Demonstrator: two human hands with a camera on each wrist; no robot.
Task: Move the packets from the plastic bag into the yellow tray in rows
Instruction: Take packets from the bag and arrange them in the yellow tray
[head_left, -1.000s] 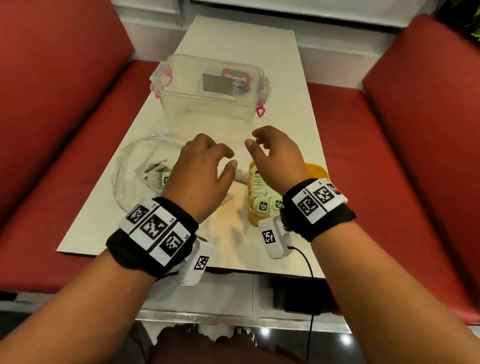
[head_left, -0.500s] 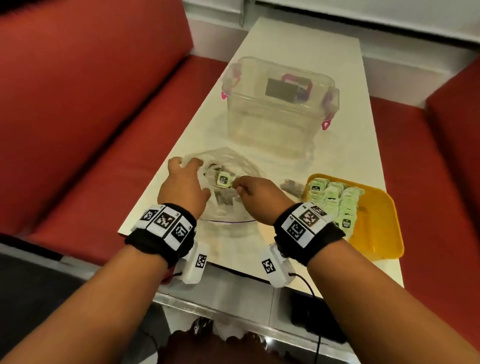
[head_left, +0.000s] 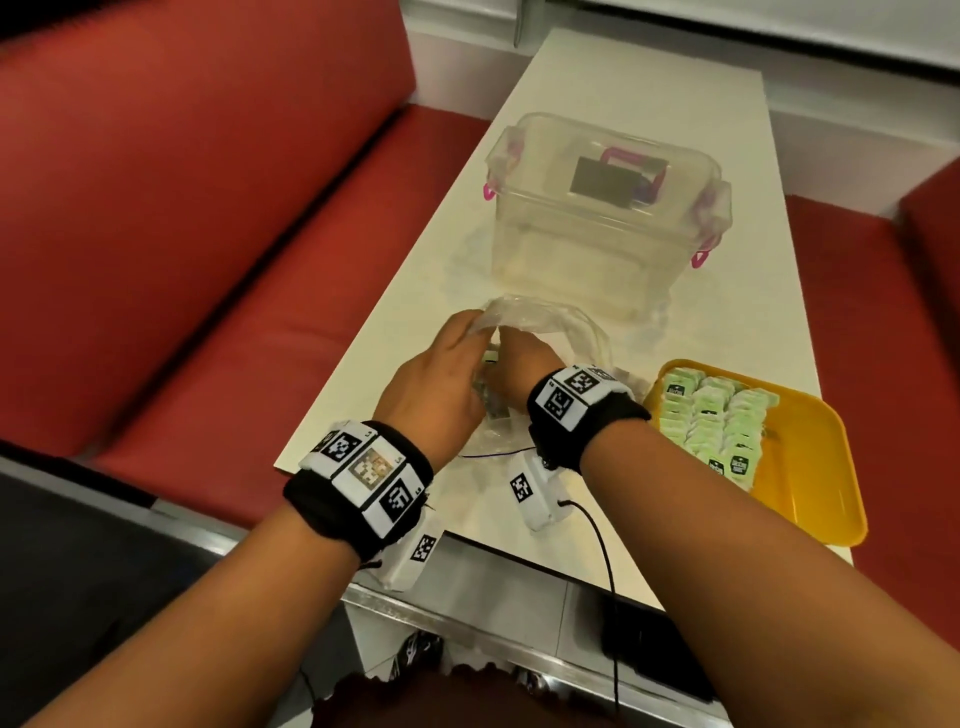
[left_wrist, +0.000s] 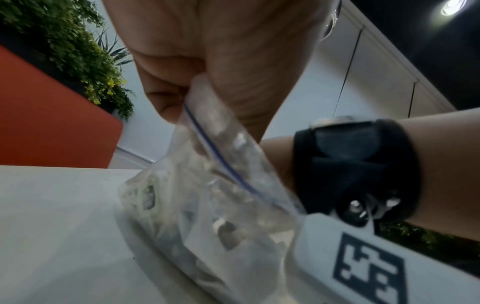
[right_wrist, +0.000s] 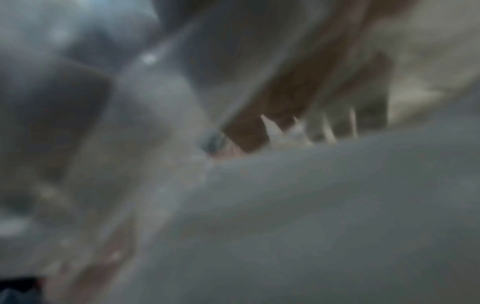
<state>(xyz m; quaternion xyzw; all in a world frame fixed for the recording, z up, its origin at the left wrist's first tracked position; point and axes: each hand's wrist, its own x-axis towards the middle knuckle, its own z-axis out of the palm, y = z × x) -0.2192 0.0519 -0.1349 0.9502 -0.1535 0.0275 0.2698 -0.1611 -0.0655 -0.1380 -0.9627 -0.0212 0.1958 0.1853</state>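
- A red bench seat (head_left: 182, 218) is running along the left side of the white table (head_left: 597, 93).
- The left hand (head_left: 441, 384) is pinching the rim of the plastic bag (head_left: 561, 322), with thumb and fingers curled round the edge by the blue zip line (left_wrist: 207, 142); the left wrist view is showing this grip from below.
- The plastic bag is lying on the table near its front edge, with a few packets (left_wrist: 148, 197) showing inside through the clear film.
- The right hand (head_left: 519, 358) is sitting inside the bag's mouth; the right wrist view is blurred, so I cannot tell whether its fingers (right_wrist: 249, 131) are gripping a packet.
- A clear lidded box (head_left: 608, 228) with pink clips is standing behind the bag.
- The yellow tray (head_left: 810, 467) is sitting at the table's right front corner, well apart from the hands, with green packets (head_left: 711, 410) lying in rows in its left part.
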